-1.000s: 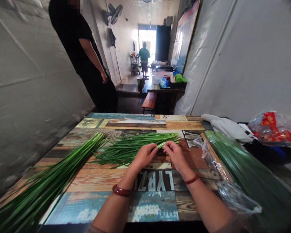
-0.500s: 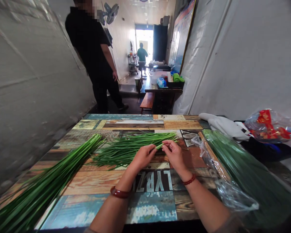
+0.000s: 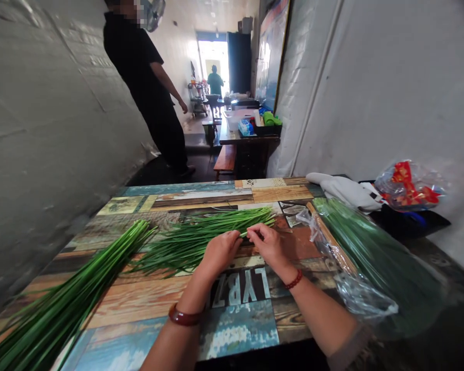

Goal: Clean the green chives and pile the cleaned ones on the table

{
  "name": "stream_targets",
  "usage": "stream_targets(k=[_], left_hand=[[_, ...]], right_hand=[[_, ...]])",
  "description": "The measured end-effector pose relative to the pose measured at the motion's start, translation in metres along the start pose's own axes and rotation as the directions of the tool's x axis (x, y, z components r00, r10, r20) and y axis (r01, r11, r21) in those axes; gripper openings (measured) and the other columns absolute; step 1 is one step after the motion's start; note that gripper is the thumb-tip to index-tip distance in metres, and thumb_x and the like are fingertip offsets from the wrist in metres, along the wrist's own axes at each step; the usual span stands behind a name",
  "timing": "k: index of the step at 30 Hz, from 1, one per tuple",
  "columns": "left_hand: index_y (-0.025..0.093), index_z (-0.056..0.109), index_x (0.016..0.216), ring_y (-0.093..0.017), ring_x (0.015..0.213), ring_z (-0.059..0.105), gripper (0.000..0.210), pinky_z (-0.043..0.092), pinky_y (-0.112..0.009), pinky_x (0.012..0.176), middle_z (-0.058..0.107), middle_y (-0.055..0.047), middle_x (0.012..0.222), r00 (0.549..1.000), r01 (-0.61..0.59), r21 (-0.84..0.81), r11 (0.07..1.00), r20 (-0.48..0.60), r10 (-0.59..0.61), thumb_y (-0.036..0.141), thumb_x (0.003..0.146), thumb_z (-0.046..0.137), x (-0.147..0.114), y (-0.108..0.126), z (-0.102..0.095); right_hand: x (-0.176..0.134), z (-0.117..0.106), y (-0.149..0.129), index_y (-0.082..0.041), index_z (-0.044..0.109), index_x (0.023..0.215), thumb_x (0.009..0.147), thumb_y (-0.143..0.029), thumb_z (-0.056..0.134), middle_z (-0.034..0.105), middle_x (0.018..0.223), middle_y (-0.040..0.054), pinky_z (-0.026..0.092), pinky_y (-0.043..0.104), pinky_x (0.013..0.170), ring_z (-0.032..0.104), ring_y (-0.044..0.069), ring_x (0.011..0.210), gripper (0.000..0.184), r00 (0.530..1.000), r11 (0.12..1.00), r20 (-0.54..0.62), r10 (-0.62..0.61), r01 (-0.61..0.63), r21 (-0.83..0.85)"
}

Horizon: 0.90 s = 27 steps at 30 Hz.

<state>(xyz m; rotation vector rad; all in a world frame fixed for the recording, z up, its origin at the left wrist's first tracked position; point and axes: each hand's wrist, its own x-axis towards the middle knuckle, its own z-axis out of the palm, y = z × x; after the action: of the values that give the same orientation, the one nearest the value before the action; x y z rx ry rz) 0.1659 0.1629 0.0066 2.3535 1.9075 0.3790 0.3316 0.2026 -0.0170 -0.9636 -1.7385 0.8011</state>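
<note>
My left hand (image 3: 221,251) is closed around a few garlic chive stems (image 3: 243,234), whose pale ends stick out past the fingers. My right hand (image 3: 269,245) pinches at those ends with thumb and fingertips, close beside the left. Just beyond both hands a loose pile of garlic chives (image 3: 193,232) lies across the patchwork-print table (image 3: 247,330). A larger bunch of garlic chives (image 3: 88,281) rests on the left side of the table, leaves toward me. The leaf ends of the held stems cannot be told apart from the pile.
At the right, a clear plastic bag (image 3: 367,296) lies by more bagged greens (image 3: 371,252). Behind them are a white cloth (image 3: 344,191) and a bag with red packaging (image 3: 408,185). A person in black (image 3: 147,87) stands beyond the table, near a bench (image 3: 225,158) and another table (image 3: 232,136).
The view has swung slightly right, so the scene sits farther left. My hands remain together at the stem ends, with small finger movements. The person in black has changed posture.
</note>
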Motion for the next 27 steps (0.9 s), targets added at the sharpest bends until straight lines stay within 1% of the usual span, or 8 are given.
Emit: stream_targets(k=[3,5,10,13,16,19,23,27], left_hand=[[0.02,0.058,0.088,-0.018,0.072,0.061,0.026,0.035,-0.027,0.061,0.066,-0.006,0.082,0.999,-0.001,0.151,0.989,0.036,-0.005,0.028,0.096,0.035,-0.001,0.0,-0.002],[0.02,0.059,0.087,-0.018,0.07,0.061,0.027,0.034,-0.027,0.061,0.065,-0.006,0.079,1.0,0.014,0.19,0.982,-0.014,-0.012,0.027,0.096,0.034,-0.002,-0.001,-0.005],[0.022,0.058,0.088,-0.017,0.075,0.059,0.028,0.034,-0.027,0.064,0.065,-0.005,0.081,0.97,0.123,0.147,0.982,-0.226,-0.088,0.032,0.097,0.033,-0.004,-0.007,-0.009],[0.022,0.058,0.087,-0.017,0.075,0.059,0.029,0.034,-0.026,0.064,0.065,-0.004,0.08,0.967,0.1,0.101,0.99,-0.243,-0.074,0.033,0.098,0.033,-0.003,-0.005,-0.006],[0.022,0.058,0.087,-0.017,0.073,0.059,0.03,0.033,-0.026,0.062,0.065,-0.004,0.08,0.977,0.066,0.056,0.996,-0.207,-0.053,0.035,0.098,0.033,-0.001,0.001,-0.002],[0.022,0.058,0.099,-0.017,0.08,0.062,0.023,0.036,-0.026,0.065,0.068,-0.004,0.089,0.981,0.008,-0.006,1.0,-0.195,-0.009,0.036,0.096,0.039,-0.001,0.01,0.002],[0.022,0.059,0.097,-0.017,0.079,0.062,0.021,0.037,-0.026,0.065,0.069,-0.004,0.088,0.988,-0.084,-0.025,0.996,-0.13,0.08,0.03,0.096,0.04,-0.004,0.024,0.005],[0.022,0.058,0.093,-0.017,0.075,0.062,0.019,0.038,-0.025,0.063,0.067,-0.004,0.083,0.989,-0.13,-0.019,0.991,-0.076,0.128,0.028,0.094,0.04,-0.006,0.031,0.009]], right_hand=[[0.004,-0.002,0.004,-0.021,0.068,0.079,0.087,-0.032,0.056,0.069,0.07,0.0006,0.049,0.026,0.063,0.064,0.015,0.065,0.019,0.992,1.0,0.126,0.004,-0.006,0.014],[0.008,-0.009,0.007,-0.021,0.07,0.085,0.088,-0.033,0.054,0.071,0.077,0.0018,0.05,0.027,0.066,0.065,0.016,0.069,0.021,0.993,0.999,0.12,0.012,-0.016,0.031],[0.023,-0.038,0.024,-0.02,0.068,0.1,0.089,-0.04,0.05,0.071,0.087,0.0057,0.05,0.031,0.071,0.064,0.019,0.076,0.028,0.973,0.992,-0.197,0.121,-0.11,0.064],[0.029,-0.051,0.037,-0.02,0.068,0.097,0.088,-0.039,0.05,0.071,0.092,0.0069,0.05,0.035,0.08,0.064,0.021,0.085,0.027,0.963,0.995,-0.249,0.103,-0.101,0.022],[0.032,-0.058,0.042,-0.021,0.069,0.091,0.089,-0.033,0.05,0.071,0.094,0.0065,0.047,0.036,0.085,0.063,0.022,0.091,0.022,0.984,0.988,-0.18,-0.007,-0.021,-0.154],[0.032,-0.064,0.038,-0.022,0.07,0.089,0.088,-0.026,0.052,0.07,0.094,0.0062,0.045,0.036,0.087,0.062,0.022,0.092,0.018,0.994,0.938,-0.051,-0.096,0.074,-0.339],[0.03,-0.069,0.036,-0.023,0.069,0.091,0.084,-0.017,0.058,0.069,0.099,0.0062,0.042,0.038,0.09,0.06,0.023,0.097,0.014,0.99,0.859,0.075,-0.12,0.142,-0.493],[0.027,-0.069,0.039,-0.025,0.068,0.096,0.08,-0.012,0.06,0.067,0.105,0.0071,0.04,0.04,0.09,0.057,0.025,0.101,0.023,0.989,0.801,0.093,-0.115,0.148,-0.58]])
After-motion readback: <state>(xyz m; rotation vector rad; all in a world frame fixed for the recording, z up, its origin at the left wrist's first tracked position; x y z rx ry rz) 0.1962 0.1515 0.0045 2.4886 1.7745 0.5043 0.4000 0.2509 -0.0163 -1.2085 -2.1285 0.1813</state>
